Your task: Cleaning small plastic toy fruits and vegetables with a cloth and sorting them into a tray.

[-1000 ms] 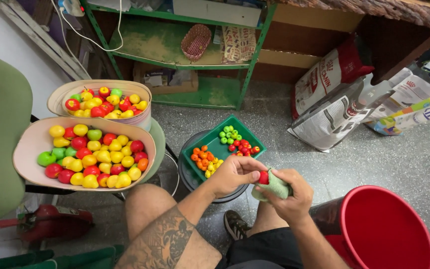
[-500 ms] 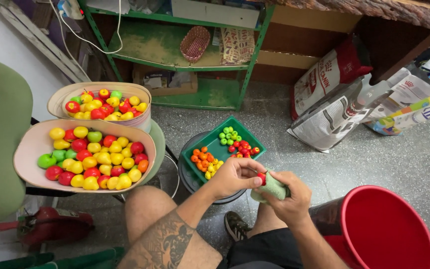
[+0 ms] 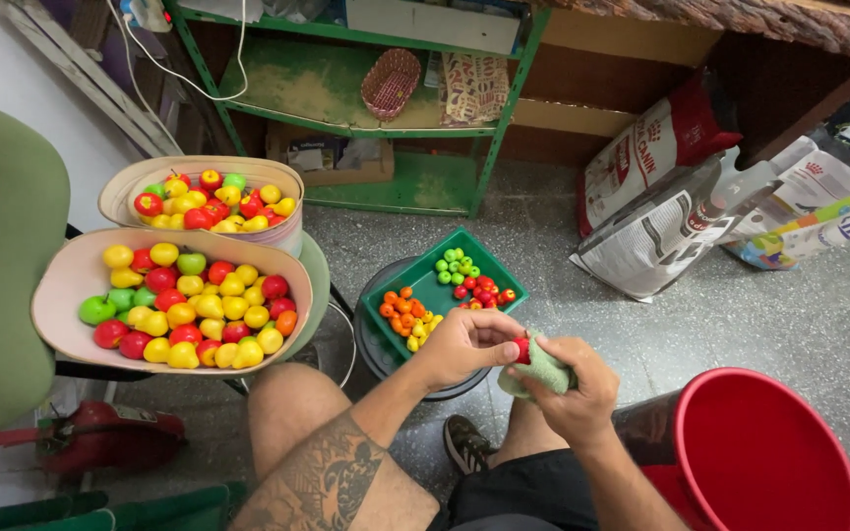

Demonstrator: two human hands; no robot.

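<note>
From the head view, the left hand pinched a small red fruit just in front of the green tray. The right hand gripped a pale green cloth against that fruit, beside the red bucket.

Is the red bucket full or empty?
Looks empty: the red bucket shows only bare red inner wall and floor, though the frame edge cuts off its lower part.

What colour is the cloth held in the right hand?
Pale green; the cloth shows in the head view, in the right hand, against a small red fruit.
</note>
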